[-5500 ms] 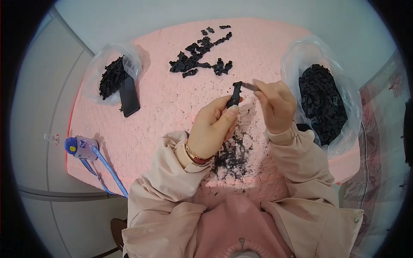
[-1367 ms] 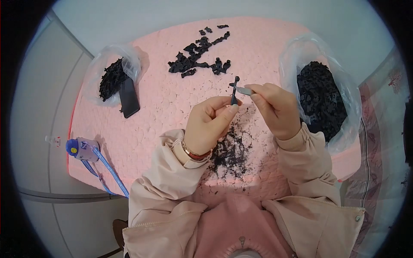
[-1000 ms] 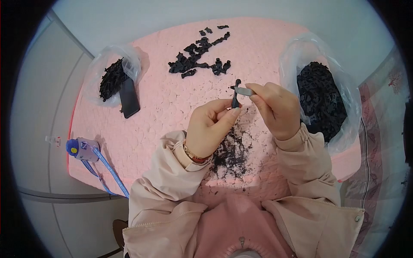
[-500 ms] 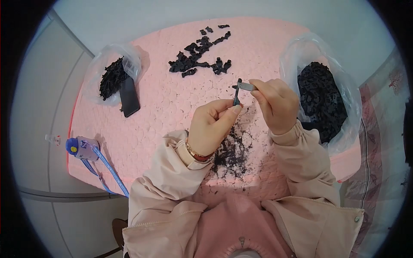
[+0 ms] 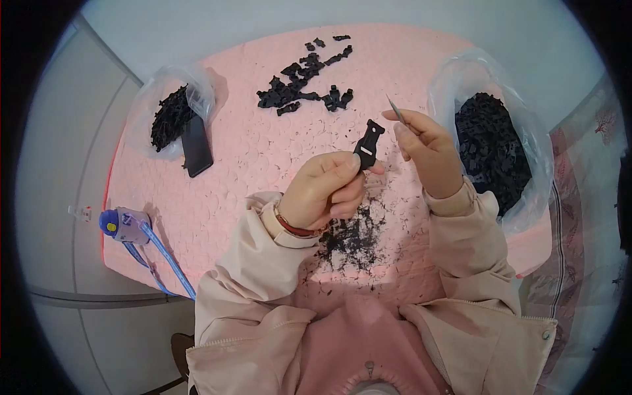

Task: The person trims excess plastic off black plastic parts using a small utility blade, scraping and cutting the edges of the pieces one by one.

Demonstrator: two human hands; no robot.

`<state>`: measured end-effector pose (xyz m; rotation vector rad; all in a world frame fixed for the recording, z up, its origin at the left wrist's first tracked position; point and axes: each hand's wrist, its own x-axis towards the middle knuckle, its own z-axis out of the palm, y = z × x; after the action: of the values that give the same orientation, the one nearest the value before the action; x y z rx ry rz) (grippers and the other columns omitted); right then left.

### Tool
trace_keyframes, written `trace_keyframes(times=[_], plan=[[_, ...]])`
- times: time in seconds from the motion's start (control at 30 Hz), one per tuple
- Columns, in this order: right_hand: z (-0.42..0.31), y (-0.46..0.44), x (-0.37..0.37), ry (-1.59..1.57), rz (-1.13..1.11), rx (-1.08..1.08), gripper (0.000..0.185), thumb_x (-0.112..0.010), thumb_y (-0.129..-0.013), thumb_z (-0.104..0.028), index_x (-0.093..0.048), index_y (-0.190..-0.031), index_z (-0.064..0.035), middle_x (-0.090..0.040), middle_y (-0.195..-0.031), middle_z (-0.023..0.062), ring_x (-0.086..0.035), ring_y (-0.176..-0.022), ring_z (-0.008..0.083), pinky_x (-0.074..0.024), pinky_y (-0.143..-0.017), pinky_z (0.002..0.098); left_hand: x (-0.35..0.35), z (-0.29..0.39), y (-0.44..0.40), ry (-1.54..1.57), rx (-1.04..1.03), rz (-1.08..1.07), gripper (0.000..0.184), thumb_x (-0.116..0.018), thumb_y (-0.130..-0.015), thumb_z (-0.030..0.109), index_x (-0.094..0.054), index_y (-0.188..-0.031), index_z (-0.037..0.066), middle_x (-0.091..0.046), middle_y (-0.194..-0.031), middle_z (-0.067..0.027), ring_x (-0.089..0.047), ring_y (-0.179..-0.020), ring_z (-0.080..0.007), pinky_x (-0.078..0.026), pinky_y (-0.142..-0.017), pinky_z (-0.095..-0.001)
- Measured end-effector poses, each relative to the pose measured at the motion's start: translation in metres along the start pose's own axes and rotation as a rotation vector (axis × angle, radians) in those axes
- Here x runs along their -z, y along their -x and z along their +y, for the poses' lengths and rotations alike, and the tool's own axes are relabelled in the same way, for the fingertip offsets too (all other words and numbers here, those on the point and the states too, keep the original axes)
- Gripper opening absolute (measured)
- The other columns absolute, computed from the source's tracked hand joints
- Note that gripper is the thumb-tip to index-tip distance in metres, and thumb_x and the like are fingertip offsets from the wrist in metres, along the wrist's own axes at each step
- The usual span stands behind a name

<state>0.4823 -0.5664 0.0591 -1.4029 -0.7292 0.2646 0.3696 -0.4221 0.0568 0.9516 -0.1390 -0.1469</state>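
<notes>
My left hand (image 5: pixel 327 183) pinches a flat black plastic piece (image 5: pixel 368 146) by its lower end. The piece has a hole near its top and a light slot lower down, with its broad face toward me. To its right, my right hand (image 5: pixel 428 146) grips a small grey metal blade (image 5: pixel 395 108), seen nearly edge-on with its tip pointing up and left. Blade and piece are apart. Below the hands, black shavings (image 5: pixel 352 243) lie scattered on the pink quilted cover (image 5: pixel 243 151).
Loose black pieces (image 5: pixel 289 92) lie in a heap at the back. A clear bag of black parts (image 5: pixel 490 151) stands right, another bag (image 5: pixel 172 118) left beside a phone (image 5: pixel 198 148). A strapped bottle (image 5: pixel 128 226) sits at the left edge.
My right hand has drawn the blade away from the black piece and tilted it edge-on. My left hand has turned the piece so its broad face shows.
</notes>
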Motion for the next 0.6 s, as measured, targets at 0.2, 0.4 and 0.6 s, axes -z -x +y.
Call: trace_keyframes(times=[0.2,0.4,0.6], plan=[[-0.013,0.006,0.000,-0.120,-0.124,-0.066,0.019,-0.052,-0.082,-0.010,-0.057,-0.096,0.0019,-0.049,-0.070,-0.0055,-0.038,-0.062,0.0004,-0.0287,-0.052,0.0152,0.004,-0.001,-0.001,0.088,0.030,-0.111,0.038,-0.036,-0.091,0.028,-0.047,-0.104,-0.006,-0.032,-0.053,0.0029,-0.028,-0.043,-0.0062,-0.023,-0.040,-0.0202],[-0.012,0.007,0.001,-0.075,-0.095,-0.057,0.014,-0.054,-0.081,-0.009,-0.057,-0.088,0.0026,-0.050,-0.068,-0.0051,-0.039,-0.061,0.0004,-0.0288,-0.052,0.0151,0.003,-0.004,-0.003,0.019,0.034,-0.112,0.038,-0.036,-0.090,0.027,-0.046,-0.106,-0.006,-0.035,-0.055,0.0021,-0.031,-0.045,-0.0065,-0.027,-0.041,-0.0198],[-0.013,0.008,0.001,-0.050,-0.067,-0.056,0.011,-0.054,-0.080,-0.006,-0.057,-0.087,0.0022,-0.053,-0.069,-0.0034,-0.041,-0.062,0.0007,-0.0308,-0.053,0.0151,-0.003,-0.007,-0.007,-0.025,-0.024,0.026,0.038,-0.037,-0.090,0.025,-0.045,-0.108,-0.007,-0.048,-0.069,-0.0042,-0.040,-0.051,-0.0077,-0.034,-0.045,-0.0189]])
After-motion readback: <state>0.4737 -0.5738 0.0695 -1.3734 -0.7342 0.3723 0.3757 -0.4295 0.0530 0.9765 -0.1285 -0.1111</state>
